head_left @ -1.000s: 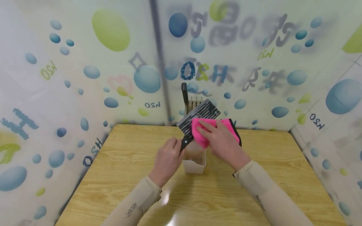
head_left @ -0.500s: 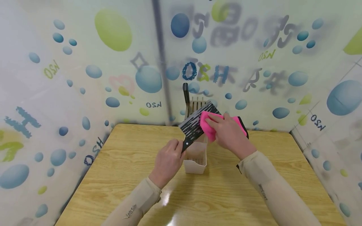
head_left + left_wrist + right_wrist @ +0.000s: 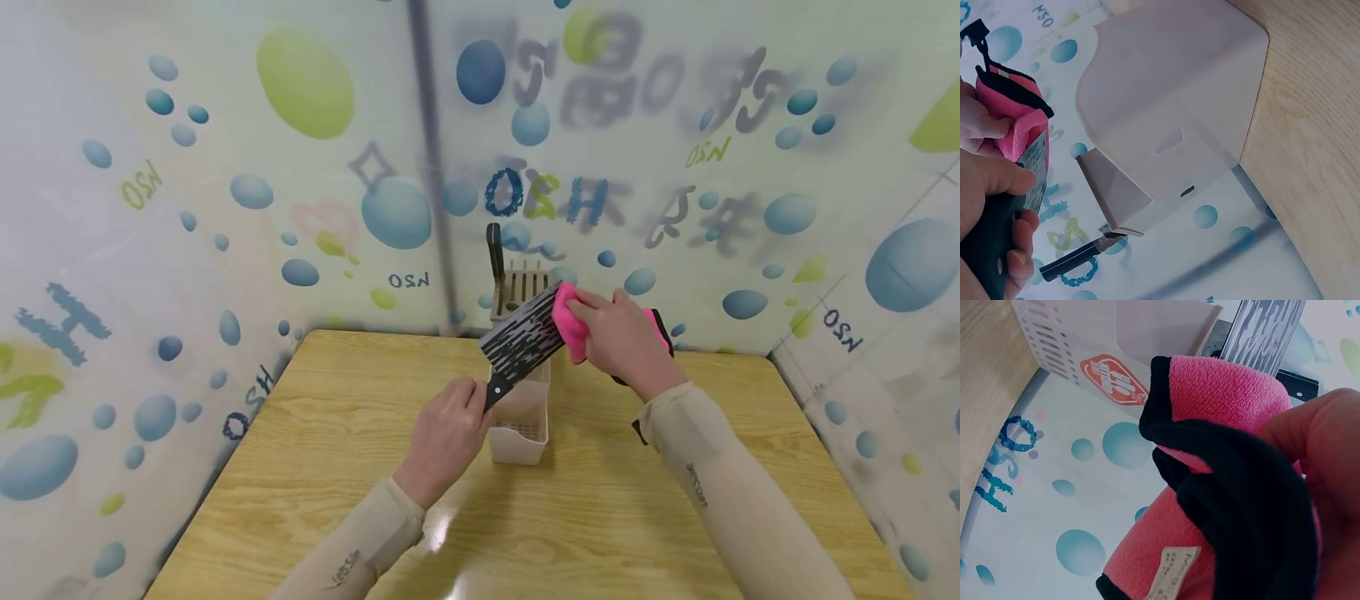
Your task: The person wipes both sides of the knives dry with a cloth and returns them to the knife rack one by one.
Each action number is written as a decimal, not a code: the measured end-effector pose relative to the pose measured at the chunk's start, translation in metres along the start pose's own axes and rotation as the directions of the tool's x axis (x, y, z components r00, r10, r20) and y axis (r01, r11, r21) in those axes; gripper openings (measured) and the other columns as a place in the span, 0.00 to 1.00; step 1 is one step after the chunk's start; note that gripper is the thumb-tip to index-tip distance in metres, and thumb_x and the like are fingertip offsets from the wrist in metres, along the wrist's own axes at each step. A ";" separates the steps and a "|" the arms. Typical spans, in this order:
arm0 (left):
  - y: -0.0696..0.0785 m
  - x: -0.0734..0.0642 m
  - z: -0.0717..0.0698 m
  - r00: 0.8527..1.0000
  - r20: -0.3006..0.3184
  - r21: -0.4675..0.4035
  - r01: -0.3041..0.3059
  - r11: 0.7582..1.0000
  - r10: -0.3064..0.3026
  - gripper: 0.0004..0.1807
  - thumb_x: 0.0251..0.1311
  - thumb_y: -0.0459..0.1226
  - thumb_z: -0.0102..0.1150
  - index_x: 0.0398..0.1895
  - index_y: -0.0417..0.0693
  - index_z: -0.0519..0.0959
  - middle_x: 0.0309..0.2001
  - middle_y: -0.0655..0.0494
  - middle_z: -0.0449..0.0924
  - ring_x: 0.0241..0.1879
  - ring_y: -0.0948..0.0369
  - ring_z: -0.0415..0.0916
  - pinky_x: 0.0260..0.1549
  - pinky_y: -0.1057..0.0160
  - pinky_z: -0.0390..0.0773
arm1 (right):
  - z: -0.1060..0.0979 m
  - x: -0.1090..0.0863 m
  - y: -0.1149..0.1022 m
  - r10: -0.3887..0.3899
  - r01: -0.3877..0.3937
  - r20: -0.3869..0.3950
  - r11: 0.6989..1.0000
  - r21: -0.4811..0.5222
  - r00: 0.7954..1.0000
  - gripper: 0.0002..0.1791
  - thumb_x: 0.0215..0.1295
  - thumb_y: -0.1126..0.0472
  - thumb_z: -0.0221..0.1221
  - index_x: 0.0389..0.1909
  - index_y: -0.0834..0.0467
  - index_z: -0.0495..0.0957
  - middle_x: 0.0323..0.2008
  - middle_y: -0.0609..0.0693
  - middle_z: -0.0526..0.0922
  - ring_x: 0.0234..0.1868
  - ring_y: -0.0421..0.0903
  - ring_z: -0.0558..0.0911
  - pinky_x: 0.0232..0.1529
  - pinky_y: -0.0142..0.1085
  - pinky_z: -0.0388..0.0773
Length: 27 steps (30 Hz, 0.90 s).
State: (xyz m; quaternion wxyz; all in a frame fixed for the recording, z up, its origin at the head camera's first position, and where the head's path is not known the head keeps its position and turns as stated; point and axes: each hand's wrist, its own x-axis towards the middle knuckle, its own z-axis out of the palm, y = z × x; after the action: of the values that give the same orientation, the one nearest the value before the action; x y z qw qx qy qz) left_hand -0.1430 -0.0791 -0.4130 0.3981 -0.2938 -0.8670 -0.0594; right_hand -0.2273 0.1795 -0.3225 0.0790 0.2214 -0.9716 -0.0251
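Note:
My left hand [image 3: 444,433] grips the black handle of a cleaver [image 3: 525,335], whose broad blade has a dark streaked pattern and points up to the right. With my right hand [image 3: 626,337] I pinch a pink cloth [image 3: 572,321] with black edging, folded over the blade's far end. In the right wrist view the pink cloth [image 3: 1229,387] bunches under my thumb, with a white label on it. The left wrist view shows my curled fingers around the cleaver handle [image 3: 997,234].
Behind the cleaver a pale plastic knife holder [image 3: 519,446] stands on the wooden table [image 3: 337,433]. Another knife [image 3: 495,250] with a black handle stands upright in its slotted rear part. A patterned wall covering [image 3: 390,212] rises behind the table and along both sides.
My right hand has slid the cloth rightward along the blade from near the handle to the far end. The left hand keeps its grip, and the blade has tipped slightly lower.

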 end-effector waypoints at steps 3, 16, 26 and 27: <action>0.000 -0.001 0.001 1.000 0.009 0.022 -0.014 1.000 0.014 0.18 0.52 0.36 0.79 0.41 0.34 0.82 0.34 0.48 0.78 0.30 0.56 0.79 0.28 0.62 0.83 | 0.001 0.002 0.003 0.003 -0.003 -0.009 1.000 -0.010 1.000 0.31 0.66 0.68 0.48 0.72 0.62 0.72 0.73 0.62 0.70 0.65 0.60 0.76 0.49 0.46 0.65; 0.001 0.000 0.000 0.999 0.014 0.039 -0.032 0.999 0.032 0.16 0.55 0.36 0.76 0.40 0.34 0.82 0.33 0.49 0.77 0.29 0.57 0.77 0.27 0.63 0.81 | -0.001 0.000 -0.014 -0.057 0.055 -0.026 0.996 -0.072 0.998 0.32 0.66 0.58 0.64 0.71 0.60 0.73 0.71 0.60 0.73 0.58 0.58 0.79 0.42 0.43 0.65; 0.001 0.000 0.001 1.000 0.016 0.023 -0.023 0.999 0.023 0.15 0.55 0.35 0.76 0.40 0.34 0.83 0.33 0.49 0.77 0.28 0.56 0.77 0.26 0.63 0.81 | -0.002 -0.005 -0.031 -0.096 0.093 -0.045 0.993 -0.076 0.994 0.38 0.59 0.56 0.72 0.71 0.57 0.74 0.71 0.58 0.74 0.49 0.58 0.79 0.46 0.44 0.68; 0.000 0.001 0.001 1.000 0.016 0.020 -0.022 1.000 0.022 0.15 0.55 0.35 0.76 0.40 0.34 0.83 0.32 0.49 0.77 0.28 0.56 0.77 0.26 0.62 0.81 | -0.002 -0.005 -0.032 -0.097 0.093 -0.045 0.993 -0.074 0.994 0.37 0.59 0.57 0.71 0.71 0.57 0.74 0.71 0.57 0.74 0.47 0.58 0.79 0.45 0.44 0.68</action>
State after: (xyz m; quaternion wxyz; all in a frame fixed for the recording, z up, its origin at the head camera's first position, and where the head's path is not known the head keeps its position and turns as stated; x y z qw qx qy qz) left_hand -0.1438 -0.0782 -0.4132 0.3947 -0.2997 -0.8675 -0.0438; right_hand -0.2089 0.1525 -0.3240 0.1091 0.2651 -0.9563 -0.0582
